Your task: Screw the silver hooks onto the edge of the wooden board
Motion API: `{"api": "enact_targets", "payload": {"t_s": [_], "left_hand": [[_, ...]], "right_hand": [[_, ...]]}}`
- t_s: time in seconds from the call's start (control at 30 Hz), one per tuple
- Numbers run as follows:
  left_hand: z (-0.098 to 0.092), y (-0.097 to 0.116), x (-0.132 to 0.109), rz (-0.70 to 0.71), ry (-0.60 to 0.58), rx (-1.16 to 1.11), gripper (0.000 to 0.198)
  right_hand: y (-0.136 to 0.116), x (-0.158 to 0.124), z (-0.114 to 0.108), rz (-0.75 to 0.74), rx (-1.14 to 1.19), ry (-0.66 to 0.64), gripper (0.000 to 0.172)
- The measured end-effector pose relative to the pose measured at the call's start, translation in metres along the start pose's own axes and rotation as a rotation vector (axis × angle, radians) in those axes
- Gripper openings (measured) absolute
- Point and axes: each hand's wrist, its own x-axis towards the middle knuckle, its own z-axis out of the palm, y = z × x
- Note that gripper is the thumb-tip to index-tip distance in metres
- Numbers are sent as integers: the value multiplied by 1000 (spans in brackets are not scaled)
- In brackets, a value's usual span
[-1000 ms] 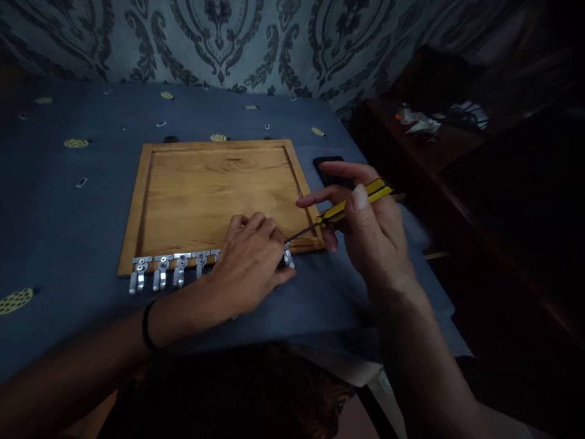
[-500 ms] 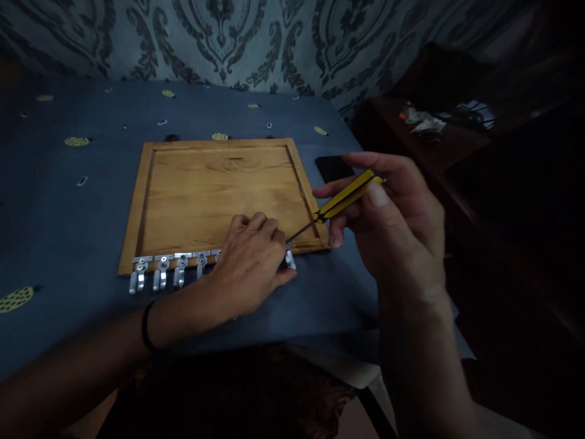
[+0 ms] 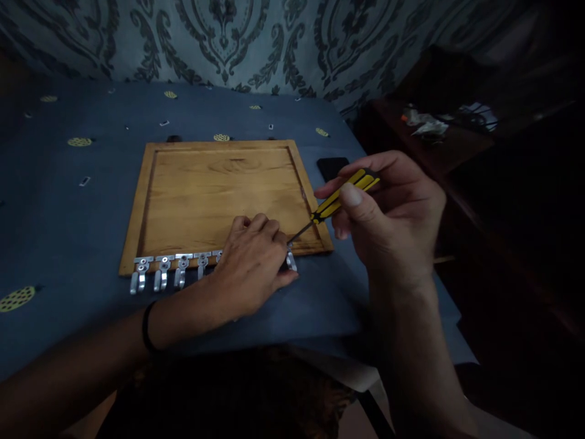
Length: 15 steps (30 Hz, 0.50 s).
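A framed wooden board (image 3: 219, 195) lies on the blue tablecloth. Along its near edge runs a row of silver metal hooks (image 3: 164, 268), the middle ones hidden behind my left hand (image 3: 251, 265). That hand is closed at the edge, its thumb and curled fingers around the rightmost metal hook (image 3: 291, 260). My right hand (image 3: 393, 213) is closed on the yellow-and-black handle of a screwdriver (image 3: 342, 196). The screwdriver slants down to the left, and its shaft reaches that last hook. Its tip is too small to make out against the hook.
A dark flat rectangular object (image 3: 333, 168) rests on the cloth just beyond the board's right side. To the right, a dark wooden surface (image 3: 439, 152) holds crumpled clear plastic (image 3: 427, 124) and cables. A patterned wall covering (image 3: 223, 42) rises behind the table.
My right fingers and thumb have shifted around the screwdriver handle, which has turned and shows different stripes. My left hand stays on the hook.
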Motion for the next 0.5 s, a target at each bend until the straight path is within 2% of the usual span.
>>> {"api": "enact_targets", "payload": {"t_s": [0.1, 0.17, 0.27, 0.37, 0.5], "left_hand": [[-3, 1, 1, -13, -44, 2, 37], [-4, 1, 1, -15, -50, 1, 37], [-2, 0, 0, -3, -15, -5, 35], [2, -2, -1, 7, 26, -6, 35], [2, -1, -1, 11, 34, 7, 35]], "right_hand": [[0, -4, -3, 13, -29, -71, 19], [0, -7, -2, -1, -36, -71, 14], [1, -12, 2, -100, -15, 102, 12], [3, -14, 6, -184, -36, 281, 19], [6, -16, 8, -151, -38, 235, 18]]}}
